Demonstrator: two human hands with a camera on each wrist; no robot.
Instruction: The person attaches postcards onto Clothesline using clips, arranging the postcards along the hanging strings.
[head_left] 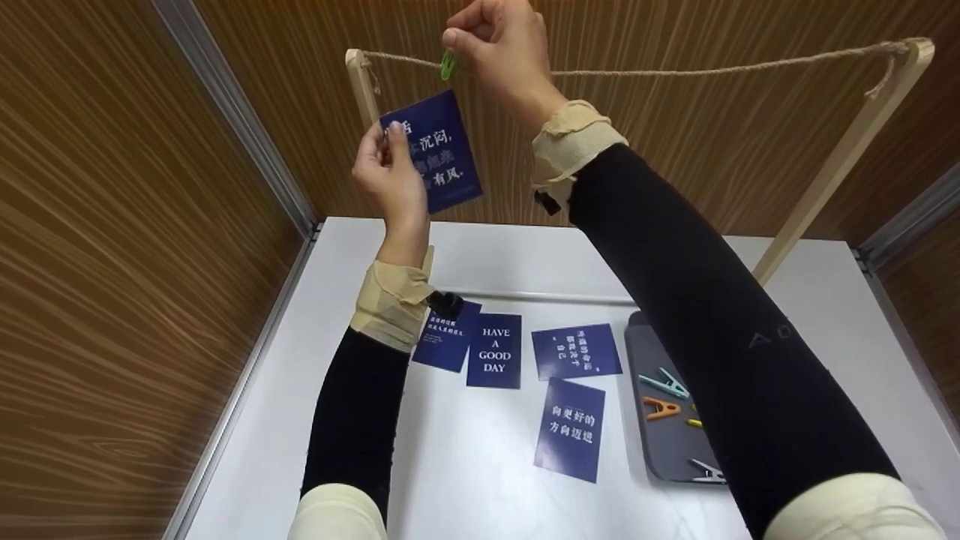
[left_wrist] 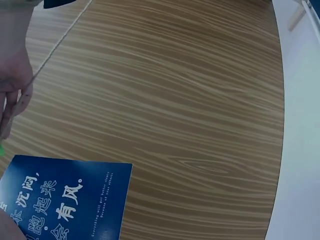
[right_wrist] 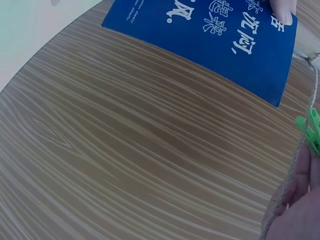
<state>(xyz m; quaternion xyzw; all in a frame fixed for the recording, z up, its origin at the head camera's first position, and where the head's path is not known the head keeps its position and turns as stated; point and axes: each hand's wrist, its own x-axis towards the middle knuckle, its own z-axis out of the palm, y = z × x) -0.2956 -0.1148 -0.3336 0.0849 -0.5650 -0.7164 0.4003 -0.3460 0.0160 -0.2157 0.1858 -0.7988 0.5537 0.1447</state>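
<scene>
A blue card (head_left: 457, 161) with white Chinese lettering is pinched between the thumb and fingers of my left hand (head_left: 390, 169), tilted below the rope. My right hand (head_left: 510, 56) pinches a green clothespin (head_left: 448, 65) at the twine rope (head_left: 660, 73), near its left end. In the right wrist view the green clothespin (right_wrist: 314, 131) overlaps the rope, and the card's corner is a short way from it. The left wrist view shows the card (left_wrist: 75, 200) under the left thumb, with the right hand (left_wrist: 15, 85) beside the rope.
Wooden posts (head_left: 847, 157) hold the rope at both ends. On the white table (head_left: 465, 450) lie several blue cards, one reading HAVE A GOOD DAY (head_left: 494, 351). A grey tray (head_left: 664, 457) with coloured clothespins is partly hidden by my right arm. Wood-grain walls (head_left: 150, 225) enclose the table.
</scene>
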